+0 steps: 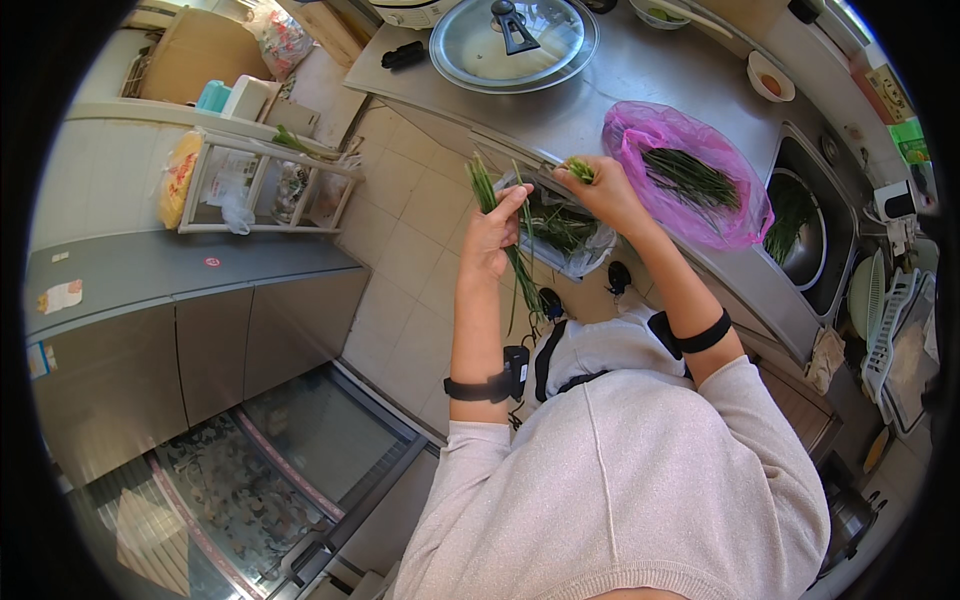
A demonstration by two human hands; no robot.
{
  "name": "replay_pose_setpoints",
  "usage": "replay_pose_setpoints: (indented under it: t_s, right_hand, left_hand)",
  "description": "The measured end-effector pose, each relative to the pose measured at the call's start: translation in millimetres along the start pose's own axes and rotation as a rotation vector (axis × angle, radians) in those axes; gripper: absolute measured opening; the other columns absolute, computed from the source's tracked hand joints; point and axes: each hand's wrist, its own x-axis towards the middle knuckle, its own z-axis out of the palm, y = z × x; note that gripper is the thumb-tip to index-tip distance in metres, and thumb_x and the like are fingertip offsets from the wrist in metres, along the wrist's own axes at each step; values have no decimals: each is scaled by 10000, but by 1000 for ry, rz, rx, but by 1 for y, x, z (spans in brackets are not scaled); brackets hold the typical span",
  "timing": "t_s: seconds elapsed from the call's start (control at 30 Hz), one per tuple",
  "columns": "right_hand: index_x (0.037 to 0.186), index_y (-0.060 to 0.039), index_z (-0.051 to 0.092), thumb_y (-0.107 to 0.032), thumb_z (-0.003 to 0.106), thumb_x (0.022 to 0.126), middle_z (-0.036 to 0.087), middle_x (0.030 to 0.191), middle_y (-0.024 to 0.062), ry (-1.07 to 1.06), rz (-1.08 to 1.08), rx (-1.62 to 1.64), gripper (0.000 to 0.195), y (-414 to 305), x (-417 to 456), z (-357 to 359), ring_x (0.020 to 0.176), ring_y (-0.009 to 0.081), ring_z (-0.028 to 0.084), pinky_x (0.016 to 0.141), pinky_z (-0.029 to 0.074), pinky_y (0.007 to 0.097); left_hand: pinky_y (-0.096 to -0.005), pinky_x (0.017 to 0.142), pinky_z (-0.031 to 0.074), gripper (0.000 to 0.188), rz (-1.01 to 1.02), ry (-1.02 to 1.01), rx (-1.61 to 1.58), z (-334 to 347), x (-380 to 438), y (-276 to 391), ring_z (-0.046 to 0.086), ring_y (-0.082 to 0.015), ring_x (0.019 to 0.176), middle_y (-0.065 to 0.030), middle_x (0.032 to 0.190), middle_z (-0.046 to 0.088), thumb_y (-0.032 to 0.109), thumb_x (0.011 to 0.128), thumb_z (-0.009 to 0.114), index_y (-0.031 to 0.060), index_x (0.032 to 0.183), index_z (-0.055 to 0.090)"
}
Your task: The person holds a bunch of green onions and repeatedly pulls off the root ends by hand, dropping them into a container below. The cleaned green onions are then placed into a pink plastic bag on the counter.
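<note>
My left hand (pixel 495 229) is closed around a bunch of green chives (pixel 482 186), their cut ends up and their long leaves hanging below my wrist. To the right, my right hand (pixel 600 187) pinches a small clump of short green pieces (pixel 580 169) at its fingertips. Below and between the hands is a bin lined with a clear plastic bag (pixel 595 259), with loose green and brown plant scraps (pixel 559 225) inside. On the steel counter by my right hand, a pink plastic bag (pixel 626 124) lies open around more long chives (pixel 686 180).
A lidded steel pan (pixel 457 45) stands on the counter (pixel 585 97). At the right, the sink (pixel 840 232) holds a metal bowl (pixel 814 277) with greens. A white bowl (pixel 780 82) sits behind. Left are a shelf rack (pixel 259 225) and low cabinets (pixel 300 330).
</note>
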Motion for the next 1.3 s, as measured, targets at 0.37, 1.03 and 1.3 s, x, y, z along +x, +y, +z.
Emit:
replay_pose_setpoints:
  t_s: [0.37,1.03,1.3]
  right_hand:
    - [905,-8,658,-120,677,837,634,727,63,74,-187,167,133,-33,-21,12,681,79,536,635,454,263]
    - [881,-4,629,-118,658,833,582,665,84,30,-113,52,127,-35,-25,23,615,110,493,602,442,286]
    - [855,-21,631,-161,679,817,590,664,115,0,-59,53,153,-27,-29,8,595,207,537,584,446,319]
  left_hand:
    - [-185,369,210,215,92,99,-127,4,10,4,304,-13,419,28,769,596,179,827,703,32,980,664]
    - [-190,381,199,264,119,210,-267,10,16,3,310,-22,438,43,737,531,177,774,757,23,972,676]
    - [-200,385,196,207,182,328,-342,-5,23,2,305,-28,422,9,766,557,177,753,780,41,870,676]
